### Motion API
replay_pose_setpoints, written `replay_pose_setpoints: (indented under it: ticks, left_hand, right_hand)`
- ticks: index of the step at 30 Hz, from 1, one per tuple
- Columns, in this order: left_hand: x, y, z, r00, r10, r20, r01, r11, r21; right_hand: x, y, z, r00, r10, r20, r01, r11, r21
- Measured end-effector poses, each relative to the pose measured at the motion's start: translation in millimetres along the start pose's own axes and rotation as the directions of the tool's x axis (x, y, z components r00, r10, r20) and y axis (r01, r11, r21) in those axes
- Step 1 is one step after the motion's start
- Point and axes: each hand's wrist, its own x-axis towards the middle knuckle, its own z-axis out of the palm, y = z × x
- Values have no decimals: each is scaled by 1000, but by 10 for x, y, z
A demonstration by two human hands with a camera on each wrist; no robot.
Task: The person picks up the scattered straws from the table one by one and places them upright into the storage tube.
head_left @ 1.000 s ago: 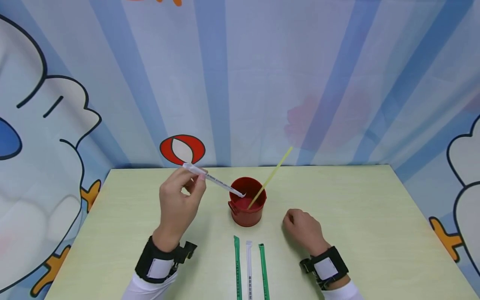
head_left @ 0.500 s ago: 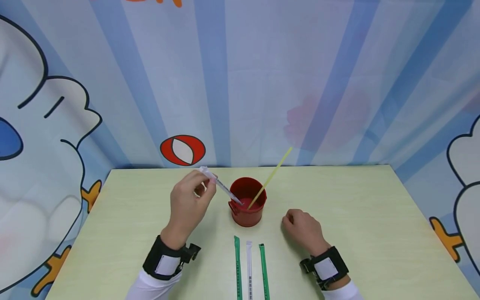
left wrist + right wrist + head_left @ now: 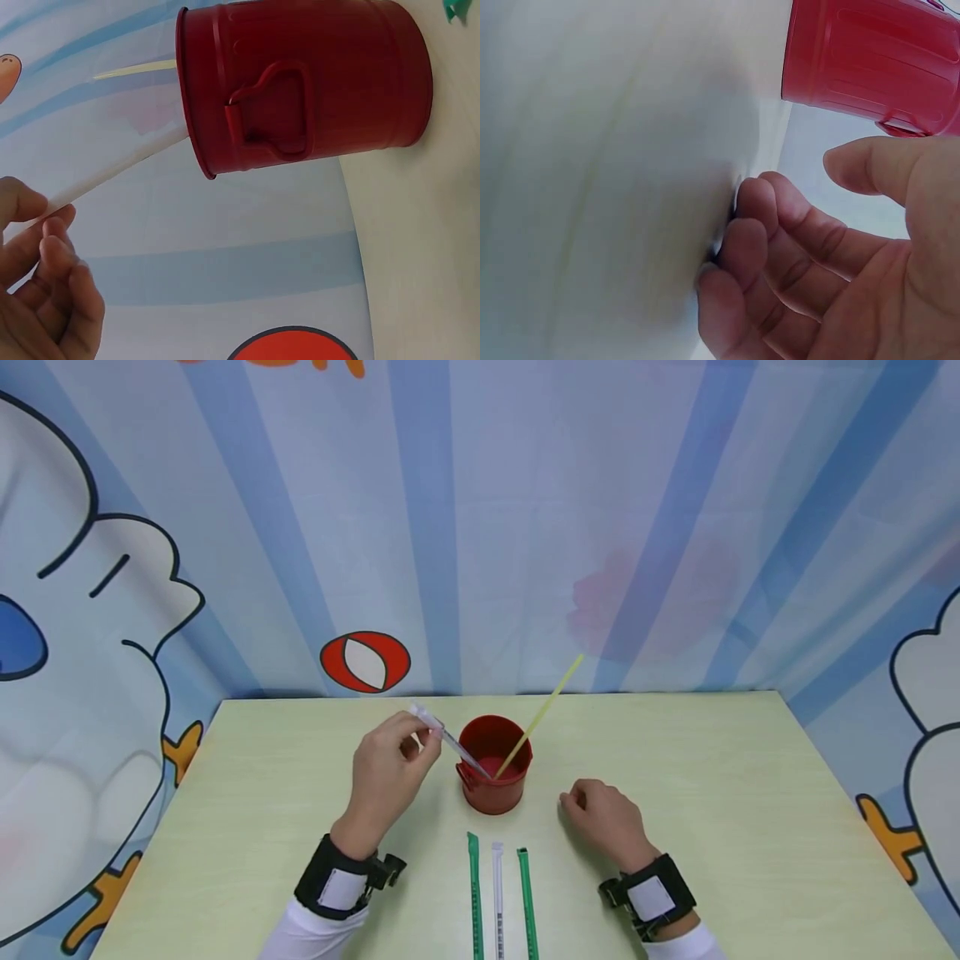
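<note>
My left hand (image 3: 390,772) pinches a white paper-wrapped straw (image 3: 459,747) near its upper end, between thumb and fingertips. The straw slants down to the right, its lower end inside a small red bucket (image 3: 491,797). A bare yellow straw (image 3: 549,703) leans in the same bucket and sticks out over the back right rim. In the left wrist view, the bucket's side handle (image 3: 309,112) shows, and its wall hides the wrapped straw's lower end. To the right of the bucket, my right hand (image 3: 607,822) rests on the table, fingers loosely curled and holding nothing.
Two green-wrapped straws (image 3: 476,893) and one white-wrapped straw (image 3: 498,893) lie side by side in front of the bucket on the pale table (image 3: 750,827). A blue striped curtain (image 3: 510,527) with cartoon figures hangs behind the table.
My left hand has moved right and slightly down towards the bucket, and the wrapped straw's lower end sits deeper in it. My right hand has barely moved.
</note>
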Motion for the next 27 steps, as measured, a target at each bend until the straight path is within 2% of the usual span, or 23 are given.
replay_pose_setpoints:
  ticks: [10, 18, 23, 27]
  left_hand:
    - [-30, -41, 54, 991, -78, 110, 81, 996, -30]
    - [-55, -42, 58, 963, -156, 221, 170, 984, -46]
    - [-55, -38, 60, 950, -182, 256, 195, 981, -26]
    - [-62, -41, 62, 945, -190, 267, 200, 980, -12]
  right_hand:
    - [-5, -4, 0, 1000, -3, -4, 3, 1000, 4]
    - [-17, -11, -3, 1000, -8, -7, 9, 1000, 7]
    - [-21, -13, -3, 1000, -10, -10, 10, 1000, 5]
    - [-22, -19, -7, 1000, -7, -9, 7, 1000, 7]
